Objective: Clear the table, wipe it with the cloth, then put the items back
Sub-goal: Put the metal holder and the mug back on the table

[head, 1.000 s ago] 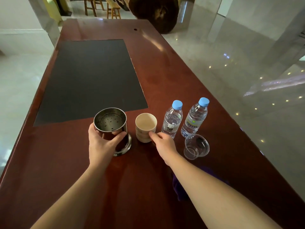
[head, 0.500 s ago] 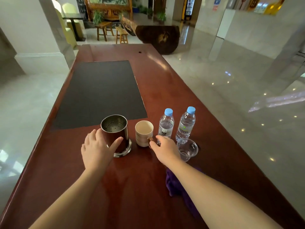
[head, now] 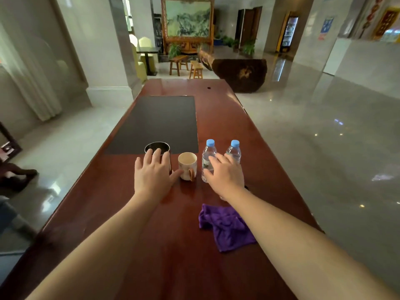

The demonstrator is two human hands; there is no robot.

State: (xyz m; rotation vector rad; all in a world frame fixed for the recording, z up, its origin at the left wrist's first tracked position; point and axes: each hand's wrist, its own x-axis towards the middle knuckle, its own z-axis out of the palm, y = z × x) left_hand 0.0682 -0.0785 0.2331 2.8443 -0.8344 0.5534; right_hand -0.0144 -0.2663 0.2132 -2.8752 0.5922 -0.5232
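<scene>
On the red-brown table (head: 151,245), the left hand (head: 151,174) hovers with fingers spread and straight before the metal canister (head: 157,147), gripping nothing. Just right stands the cream mug (head: 187,163), handle toward the viewer. The right hand (head: 225,174), fingers relaxed and empty, reaches in front of two upright water bottles (head: 209,156). The purple cloth (head: 227,228) lies crumpled nearer, under the right forearm.

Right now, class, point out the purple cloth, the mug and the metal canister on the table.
purple cloth (head: 227,228), head view, middle of the crumpled fabric.
mug (head: 186,163), head view, its pale front wall.
metal canister (head: 157,146), head view, its open rim above the left hand.
</scene>
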